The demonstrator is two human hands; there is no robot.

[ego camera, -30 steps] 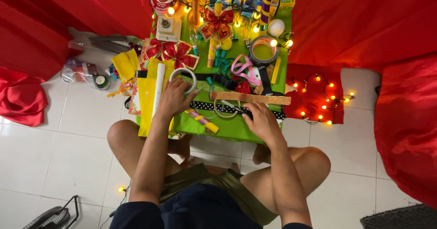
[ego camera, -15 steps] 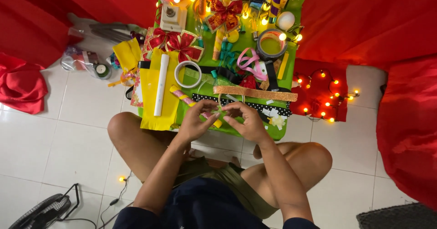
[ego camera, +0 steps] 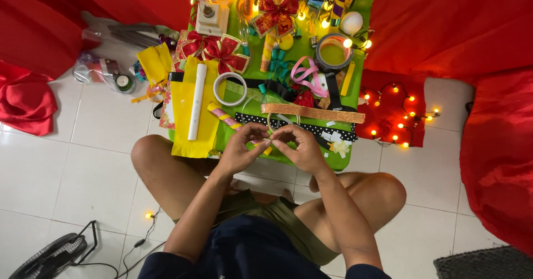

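Head view: left hand (ego camera: 240, 150) and right hand (ego camera: 302, 148) pinch thin ribbon (ego camera: 270, 142)

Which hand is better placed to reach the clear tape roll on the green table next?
Probably the left hand. The clear tape roll lies on the green table up and to the left of both hands, almost straight ahead of the left. The right hand would have to cross over it.

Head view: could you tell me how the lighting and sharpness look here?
Head view: even, soft light on the white floor tiles; the string lights bloom into small glare spots; left hand and right hand are fairly sharp; straight edges bow slightly toward the corners.
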